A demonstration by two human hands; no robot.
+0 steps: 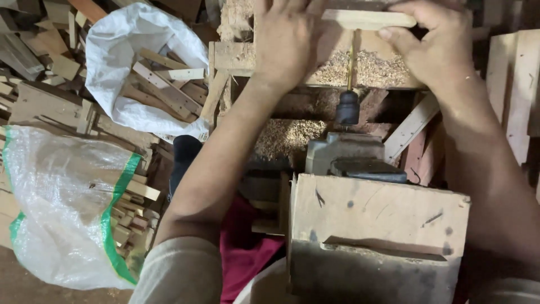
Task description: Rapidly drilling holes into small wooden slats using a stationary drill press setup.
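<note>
A short pale wooden block (pixel 365 19) lies across the tip of a horizontal drill bit (pixel 351 62) held in a dark chuck (pixel 347 107). My right hand (pixel 436 48) grips the block's right end with the fingers curled over it. My left hand (pixel 284 39) rests palm down at the block's left end, on the sawdust-covered wooden rest (pixel 371 70). The bit points away from me into the block. The grey drill body (pixel 343 152) sits behind the chuck on a plywood box (pixel 382 214).
A white sack (pixel 112 67) at upper left holds several wood offcuts. A white sack with a green stripe (pixel 62 208) stands at lower left with more sticks beside it. Planks (pixel 514 84) lean at the right. Sawdust lies under the drill.
</note>
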